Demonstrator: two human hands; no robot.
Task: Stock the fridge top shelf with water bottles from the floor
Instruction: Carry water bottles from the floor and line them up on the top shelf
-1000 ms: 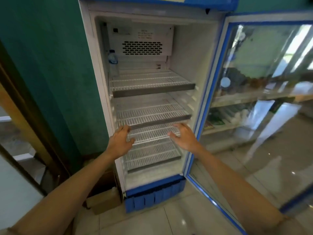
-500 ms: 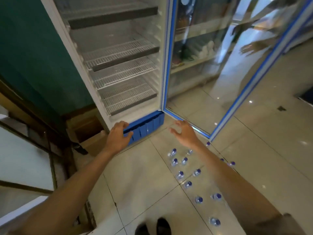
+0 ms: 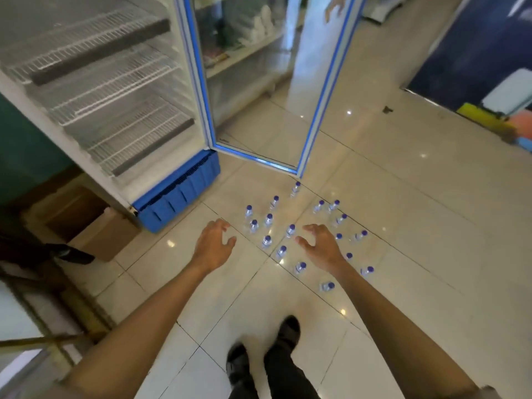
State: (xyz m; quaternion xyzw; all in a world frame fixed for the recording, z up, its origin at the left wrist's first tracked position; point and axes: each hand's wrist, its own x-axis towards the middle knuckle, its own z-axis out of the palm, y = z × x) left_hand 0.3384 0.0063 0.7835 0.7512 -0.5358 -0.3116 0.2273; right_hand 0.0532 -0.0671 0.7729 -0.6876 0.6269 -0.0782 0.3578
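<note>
Several small water bottles (image 3: 267,241) with purple caps stand upright on the tiled floor in front of the fridge (image 3: 115,90). The fridge stands open at the upper left, showing bare wire shelves; its top shelf is out of the frame. My left hand (image 3: 214,245) hovers above the floor just left of the bottles, fingers spread and holding nothing. Over the middle of the cluster is my right hand (image 3: 319,245), also with fingers apart and nothing in it. Neither hand touches a bottle.
The fridge's glass door (image 3: 259,82) swings out to the upper middle, its lower corner close to the farthest bottle. A cardboard box (image 3: 95,226) sits on the floor left of the fridge base. My feet in dark shoes (image 3: 264,358) stand at the bottom.
My view has dropped from the fridge shelves down to the floor. Both hands have come down from the shelf fronts to hover over the bottles.
</note>
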